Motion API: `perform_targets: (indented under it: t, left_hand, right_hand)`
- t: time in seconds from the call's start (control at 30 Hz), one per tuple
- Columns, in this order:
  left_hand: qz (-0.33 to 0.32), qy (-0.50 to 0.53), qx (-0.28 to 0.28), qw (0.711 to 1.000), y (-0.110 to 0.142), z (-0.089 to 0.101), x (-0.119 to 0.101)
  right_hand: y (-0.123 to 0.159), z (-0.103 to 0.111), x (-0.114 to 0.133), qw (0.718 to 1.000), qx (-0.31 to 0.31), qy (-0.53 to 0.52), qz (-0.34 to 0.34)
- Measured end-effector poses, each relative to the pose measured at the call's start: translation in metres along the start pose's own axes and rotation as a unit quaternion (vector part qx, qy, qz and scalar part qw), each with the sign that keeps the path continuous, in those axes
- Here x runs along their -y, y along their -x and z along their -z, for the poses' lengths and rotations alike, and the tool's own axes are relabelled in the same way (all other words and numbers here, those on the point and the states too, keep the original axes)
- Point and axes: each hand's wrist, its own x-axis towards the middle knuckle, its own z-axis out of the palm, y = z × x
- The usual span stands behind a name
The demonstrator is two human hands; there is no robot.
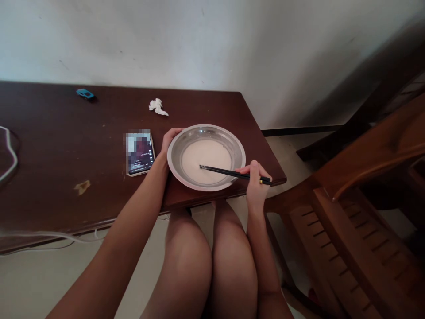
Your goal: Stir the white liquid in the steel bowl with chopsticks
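A round steel plate holding a pale, milky liquid sits near the front right corner of a dark wooden table. My left hand grips the plate's left rim, fingers curled over the edge. My right hand is closed on a pair of black chopsticks, whose tips rest in the liquid near the plate's middle.
A phone lies face up just left of the plate. A crumpled white tissue and a small blue object lie farther back. A white cable runs at the left edge. A wooden chair stands to the right.
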Motion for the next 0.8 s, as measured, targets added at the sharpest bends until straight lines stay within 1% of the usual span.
perform_targets:
  t: [0.07, 0.1, 0.13, 0.2, 0.27, 0.3, 0.33, 0.4, 0.47, 0.5, 0.53, 0.57, 0.67, 0.7, 0.73, 0.8]
  left_hand:
    - [0.000, -0.007, 0.001, 1.000, 0.0001, 0.0003, 0.0002]
    - [0.002, -0.011, 0.003, 1.000, -0.0001, 0.0005, 0.0002]
    - [0.005, -0.015, 0.003, 1.000, -0.0006, 0.0007, 0.0002]
    - [0.006, -0.019, 0.006, 1.000, -0.0020, 0.0013, 0.0004]
    - [0.004, -0.018, 0.005, 1.000, -0.0034, 0.0021, 0.0007]
    - [0.001, -0.016, 0.007, 1.000, -0.0038, 0.0025, 0.0009]
    - [0.000, -0.013, 0.010, 1.000, -0.0040, 0.0028, 0.0011]
    - [0.005, -0.003, 0.019, 1.000, -0.0038, 0.0031, 0.0011]
    - [0.010, 0.008, 0.026, 1.000, -0.0033, 0.0029, 0.0008]
    - [0.012, 0.011, 0.024, 1.000, -0.0030, 0.0026, 0.0005]
    - [0.013, 0.011, 0.022, 1.000, -0.0028, 0.0022, 0.0001]
    - [0.013, 0.010, 0.018, 1.000, -0.0026, 0.0017, -0.0002]
    - [0.012, 0.004, 0.005, 1.000, -0.0019, 0.0001, -0.0011]
    - [0.012, 0.003, 0.003, 1.000, -0.0016, -0.0003, -0.0012]
    - [0.012, 0.003, 0.004, 1.000, -0.0012, -0.0005, -0.0013]
    - [0.012, 0.006, 0.011, 1.000, -0.0005, -0.0007, -0.0012]
  right_hand:
    - [-0.0004, -0.0009, -0.0003, 0.999, 0.052, 0.015, -0.006]
    - [-0.0008, -0.0010, -0.0004, 0.997, 0.064, 0.029, -0.006]
    - [-0.0011, -0.0008, -0.0003, 0.997, 0.062, 0.043, -0.003]
    - [-0.0015, 0.0004, 0.0001, 0.998, 0.025, 0.053, 0.003]
    - [-0.0014, 0.0017, 0.0006, 0.999, -0.022, 0.039, 0.007]
    - [-0.0011, 0.0020, 0.0008, 0.999, -0.035, 0.028, 0.007]
    - [-0.0009, 0.0020, 0.0009, 0.999, -0.034, 0.020, 0.007]
    - [-0.0007, 0.0010, 0.0008, 1.000, 0.004, 0.015, 0.002]
    - [-0.0011, -0.0003, 0.0004, 0.998, 0.055, 0.027, -0.004]
    - [-0.0014, -0.0006, 0.0002, 0.997, 0.069, 0.039, -0.003]
    - [-0.0018, -0.0007, 0.0001, 0.996, 0.069, 0.049, 0.001]
    - [-0.0022, -0.0004, 0.0001, 0.997, 0.054, 0.055, 0.005]
    - [-0.0024, 0.0012, 0.0007, 0.999, -0.026, 0.037, 0.011]
    - [-0.0022, 0.0015, 0.0010, 0.999, -0.042, 0.023, 0.007]
    - [-0.0020, 0.0016, 0.0013, 0.999, -0.044, 0.012, 0.003]
    - [-0.0016, 0.0007, 0.0018, 1.000, -0.006, 0.004, -0.007]
